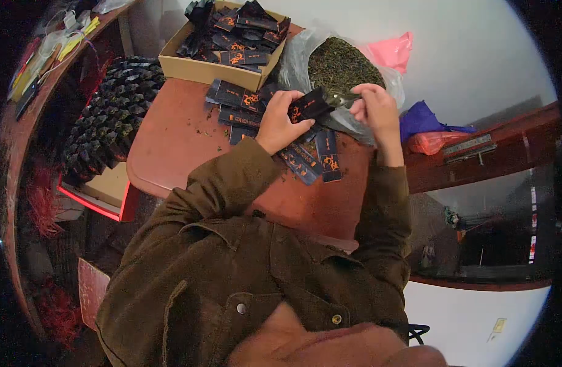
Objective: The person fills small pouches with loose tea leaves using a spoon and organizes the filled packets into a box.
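My left hand [281,123] grips a small black tea pouch [310,106] with orange print, its mouth turned to the right. In my right hand [379,111], fingers pinched, is a small shiny scoop [341,100] held at the pouch's mouth; its exact shape is hard to make out. Just behind the hands, a clear plastic bag [296,58] holds a heap of loose dark-green tea leaves [343,63]. Several flat black pouches [237,96] lie under and beside my left hand, and another pouch [327,153] lies nearer to me.
A cardboard box [210,72] full of black pouches stands at the back of the reddish table [177,131]. Left and lower, a red-edged box [94,205] holds many dark upright packs [112,104]. Pink, purple [423,122] and red bags lie at the right.
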